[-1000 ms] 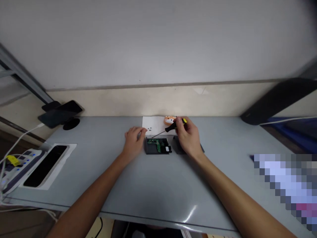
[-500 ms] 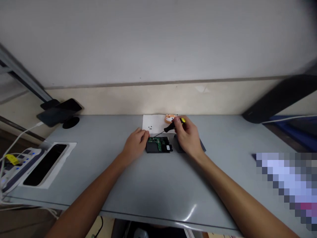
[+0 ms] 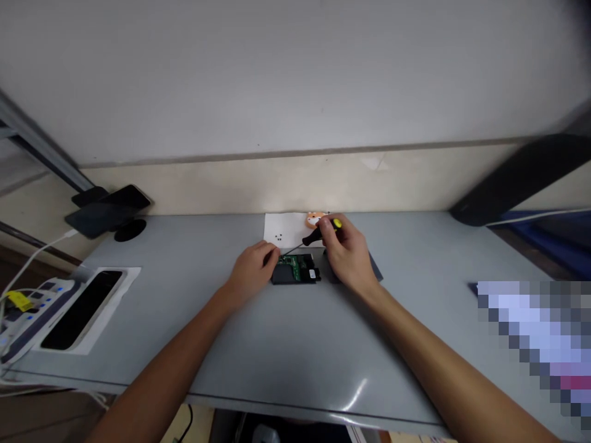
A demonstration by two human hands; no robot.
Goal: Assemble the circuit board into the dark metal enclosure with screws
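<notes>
A small black device with an exposed green circuit board (image 3: pixel 295 271) lies flat on the grey desk. My left hand (image 3: pixel 253 267) is closed at its left edge, fingertips gripping the upper left corner. In my right hand (image 3: pixel 348 252) is a black and yellow screwdriver (image 3: pixel 314 237), held slanted. Its thin shaft points down and left to the board's upper left corner, close by my left fingertips; whether the tip touches a screw is too small to tell. Under my right hand lies a dark flat panel (image 3: pixel 375 267), partly hidden. Several tiny dark screws (image 3: pixel 278 237) rest on white paper (image 3: pixel 272 224).
Behind the screwdriver sits an orange and white animal-faced object (image 3: pixel 315 219). At the left are a phone on a stand (image 3: pixel 111 209), another phone (image 3: pixel 83 311) on white paper and a power strip (image 3: pixel 39 314). A dark cylinder (image 3: pixel 512 181) leans at the right.
The whole view has shifted slightly. Both hands keep their hold, and the screwdriver stays at the same corner of the board.
</notes>
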